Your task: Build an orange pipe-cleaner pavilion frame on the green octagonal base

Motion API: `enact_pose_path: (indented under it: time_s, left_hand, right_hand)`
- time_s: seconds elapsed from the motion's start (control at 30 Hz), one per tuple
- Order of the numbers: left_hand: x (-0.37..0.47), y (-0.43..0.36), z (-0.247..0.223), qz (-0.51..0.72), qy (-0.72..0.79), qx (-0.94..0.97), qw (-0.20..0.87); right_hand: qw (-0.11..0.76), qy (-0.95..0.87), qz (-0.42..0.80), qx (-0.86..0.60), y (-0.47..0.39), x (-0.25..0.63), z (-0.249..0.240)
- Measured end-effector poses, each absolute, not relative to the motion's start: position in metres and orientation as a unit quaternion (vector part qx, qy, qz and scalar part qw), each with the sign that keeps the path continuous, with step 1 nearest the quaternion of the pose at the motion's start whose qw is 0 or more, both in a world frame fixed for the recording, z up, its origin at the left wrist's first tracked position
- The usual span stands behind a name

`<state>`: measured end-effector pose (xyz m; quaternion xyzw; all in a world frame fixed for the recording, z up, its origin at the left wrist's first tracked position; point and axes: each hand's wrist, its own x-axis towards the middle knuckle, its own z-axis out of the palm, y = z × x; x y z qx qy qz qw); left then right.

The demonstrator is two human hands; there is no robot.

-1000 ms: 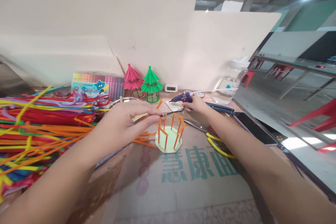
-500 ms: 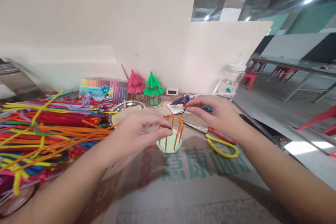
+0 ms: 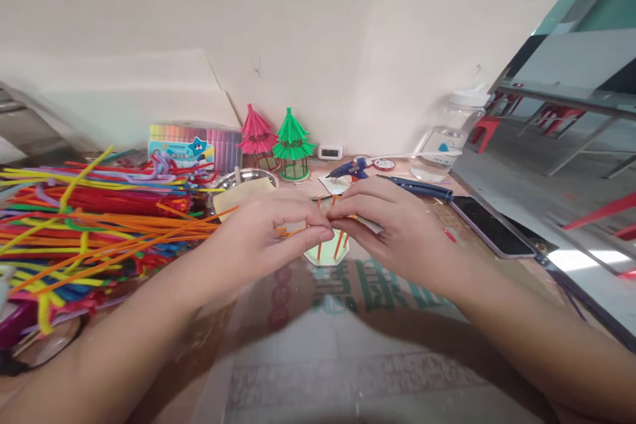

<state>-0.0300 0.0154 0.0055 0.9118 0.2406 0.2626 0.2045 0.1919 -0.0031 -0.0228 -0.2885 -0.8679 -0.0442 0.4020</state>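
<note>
A small frame of orange posts [image 3: 340, 246] stands on a pale green base [image 3: 325, 254] at the middle of the table. My left hand [image 3: 278, 232] is at its upper left, thumb and forefinger pinched on something I cannot make out. From the right my right hand [image 3: 382, 218] meets it, its fingers pressed together over the frame's top. The fingertips of both hands nearly touch and hide the upper part of the frame. What they pinch is too small to name.
Many coloured pipe cleaners [image 3: 99, 205] lie at the left. Behind stand a marker set [image 3: 193, 146], a pink model [image 3: 257, 136], a green model [image 3: 293, 146], a clock [image 3: 330, 152], a glue gun [image 3: 350, 169] and a bottle [image 3: 450, 136]. A phone [image 3: 491, 225] lies right.
My right hand has come left and down to meet my left hand over the frame. The view has tilted down, and the red-and-yellow-handled scissors are no longer visible.
</note>
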Motion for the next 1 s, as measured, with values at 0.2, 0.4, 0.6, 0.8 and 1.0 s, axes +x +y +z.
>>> enact_pose_path:
  time_s: [0.2,0.4,0.6,0.8,1.0]
  left_hand:
    - [-0.031,0.015,0.000,0.290,0.253,0.906,0.178]
    - [-0.031,0.022,-0.009,0.345,0.263,0.901,0.020]
    - [-0.029,0.024,-0.013,0.351,0.220,0.909,-0.039]
    - [-0.027,0.026,-0.016,0.333,0.222,0.916,-0.019]
    - [-0.038,0.039,-0.018,0.219,0.249,0.942,0.049]
  right_hand:
    - [0.396,-0.862,-0.045,-0.313,-0.007,0.195,-0.024]
    - [0.376,-0.860,-0.089,-0.333,-0.010,0.199,-0.019]
    - [0.353,-0.868,-0.125,-0.326,-0.011,0.195,-0.020]
    - [0.352,-0.867,-0.110,-0.335,-0.009,0.192,-0.028]
    - [0.325,-0.871,-0.103,-0.354,-0.008,0.189,-0.031]
